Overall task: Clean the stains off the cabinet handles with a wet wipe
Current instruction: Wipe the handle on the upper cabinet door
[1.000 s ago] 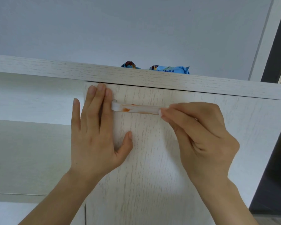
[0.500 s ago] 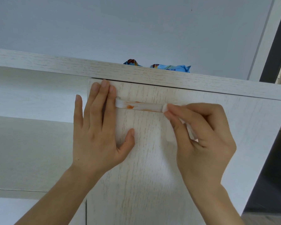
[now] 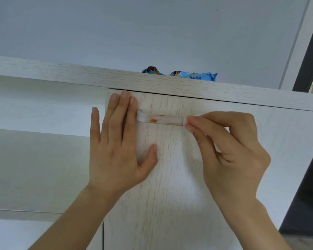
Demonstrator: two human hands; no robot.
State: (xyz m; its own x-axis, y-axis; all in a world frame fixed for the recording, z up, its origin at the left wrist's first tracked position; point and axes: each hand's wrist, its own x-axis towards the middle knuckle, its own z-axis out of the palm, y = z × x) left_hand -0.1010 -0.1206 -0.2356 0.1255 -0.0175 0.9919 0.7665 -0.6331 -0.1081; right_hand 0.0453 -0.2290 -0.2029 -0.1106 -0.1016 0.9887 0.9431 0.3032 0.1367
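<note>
A white bar handle runs across the top of a pale wood cabinet door. Orange stains mark its middle and lower edge. My left hand lies flat on the door with straight fingers, just left of the handle's end. My right hand pinches a small white wet wipe between thumb and fingers and presses it onto the handle's right end. Most of the wipe is hidden under my fingers.
The cabinet's top board juts out above the door. A blue wet-wipe pack lies on top of it. An open shelf recess is left of the door. A dark gap borders the cabinet's right side.
My right hand with the wipe stays at the handle's right end, shifting only slightly. My left hand stays flat on the door. The view has tilted a little.
</note>
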